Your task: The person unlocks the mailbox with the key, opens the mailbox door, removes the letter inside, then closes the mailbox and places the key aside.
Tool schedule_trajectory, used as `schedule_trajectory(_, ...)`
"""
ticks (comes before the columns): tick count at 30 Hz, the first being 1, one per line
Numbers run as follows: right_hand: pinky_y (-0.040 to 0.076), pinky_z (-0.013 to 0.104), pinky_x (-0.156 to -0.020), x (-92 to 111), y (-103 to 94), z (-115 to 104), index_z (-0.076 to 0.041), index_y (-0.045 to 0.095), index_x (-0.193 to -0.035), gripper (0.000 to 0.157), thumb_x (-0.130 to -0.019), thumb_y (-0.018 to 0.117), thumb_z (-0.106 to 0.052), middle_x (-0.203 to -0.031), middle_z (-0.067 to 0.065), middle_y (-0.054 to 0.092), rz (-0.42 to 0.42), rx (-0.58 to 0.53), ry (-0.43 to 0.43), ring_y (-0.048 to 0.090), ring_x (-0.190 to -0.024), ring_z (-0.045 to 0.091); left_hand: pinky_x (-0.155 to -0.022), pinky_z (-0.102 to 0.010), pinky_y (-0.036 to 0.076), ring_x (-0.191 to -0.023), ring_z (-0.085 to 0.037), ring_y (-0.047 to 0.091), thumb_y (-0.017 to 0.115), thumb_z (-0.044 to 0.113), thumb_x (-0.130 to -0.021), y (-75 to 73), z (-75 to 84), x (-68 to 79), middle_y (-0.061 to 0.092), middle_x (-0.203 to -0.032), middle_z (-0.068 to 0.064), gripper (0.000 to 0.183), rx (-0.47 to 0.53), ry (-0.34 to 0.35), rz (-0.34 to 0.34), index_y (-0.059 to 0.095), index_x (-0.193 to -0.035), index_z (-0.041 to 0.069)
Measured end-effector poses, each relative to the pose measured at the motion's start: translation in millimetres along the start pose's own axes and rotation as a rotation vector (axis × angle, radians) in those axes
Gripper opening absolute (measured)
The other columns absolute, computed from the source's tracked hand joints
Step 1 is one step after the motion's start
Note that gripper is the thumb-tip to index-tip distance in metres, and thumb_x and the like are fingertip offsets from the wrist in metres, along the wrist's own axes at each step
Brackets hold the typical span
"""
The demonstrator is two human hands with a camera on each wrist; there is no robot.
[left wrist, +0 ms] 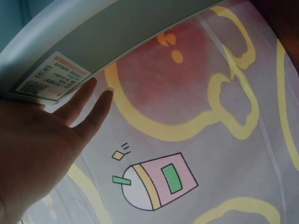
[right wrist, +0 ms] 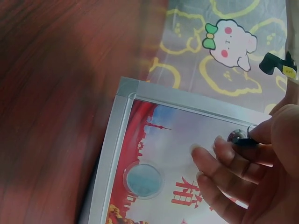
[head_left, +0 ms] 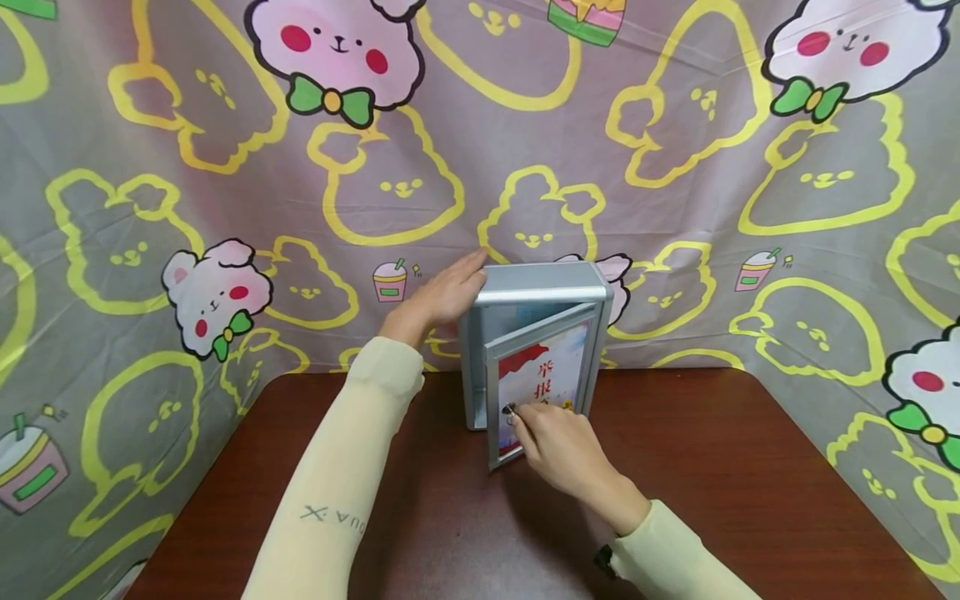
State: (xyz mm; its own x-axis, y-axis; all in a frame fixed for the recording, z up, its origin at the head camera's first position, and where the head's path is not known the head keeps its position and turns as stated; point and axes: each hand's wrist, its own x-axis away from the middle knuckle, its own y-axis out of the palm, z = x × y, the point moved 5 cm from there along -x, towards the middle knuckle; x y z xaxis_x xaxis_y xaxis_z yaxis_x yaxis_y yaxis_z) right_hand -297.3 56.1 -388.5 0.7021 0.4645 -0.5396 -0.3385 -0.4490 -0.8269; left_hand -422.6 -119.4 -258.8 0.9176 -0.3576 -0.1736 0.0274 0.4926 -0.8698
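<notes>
A silver metal box point(head_left: 542, 280) with a red-and-white printed front door point(head_left: 558, 346) stands upright near the back of the table. Its door is swung partly outward, leaving a gap on the left side. My left hand point(head_left: 442, 296) rests against the box's upper left corner, fingers extended; the left wrist view has two fingertips beside a white barcode label point(left wrist: 55, 77). With thumb and index finger, my right hand point(right wrist: 243, 172) pinches a small dark-headed key point(right wrist: 245, 141) at the round door lock point(right wrist: 236, 134). The key's shaft is hidden.
The reddish-brown table point(head_left: 697, 467) extends to both sides and in front of the box. A patterned cartoon cloth point(head_left: 420, 192) hangs close behind and along the sides. The door carries a round clear window point(right wrist: 144, 179).
</notes>
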Motion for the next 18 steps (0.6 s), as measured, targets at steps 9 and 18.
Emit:
schedule_trajectory(9, 0.036, 0.026, -0.048, 4.6, -5.1, 3.2, -0.026, 0.043, -0.067, 0.039, -0.102, 0.061, -0.024, -0.060, -0.014, 0.035, -0.007, -0.030, -0.007, 0.044, -0.058, 0.007, -0.128, -0.044, 0.010, -0.158, -0.015, 0.007, 0.022, 0.042, -0.110, -0.8, -0.2, 2.2, 0.010, -0.172, 0.006, 0.061, 0.016, 0.001, 0.006, 0.014, -0.166, 0.021)
schedule_trajectory(18, 0.032, 0.023, -0.047, 9.1, -8.7, 9.4, -0.027, 0.040, -0.066, 0.042, -0.103, 0.061, -0.026, -0.058, -0.015, 0.030, -0.059, -0.085, 0.012, 0.037, -0.055, 0.004, -0.128, -0.043, 0.010, -0.158, -0.016, 0.007, 0.022, 0.042, -0.109, -0.9, -0.2, 0.9, 0.011, -0.173, 0.004, 0.062, 0.014, 0.001, 0.007, 0.015, -0.166, 0.019)
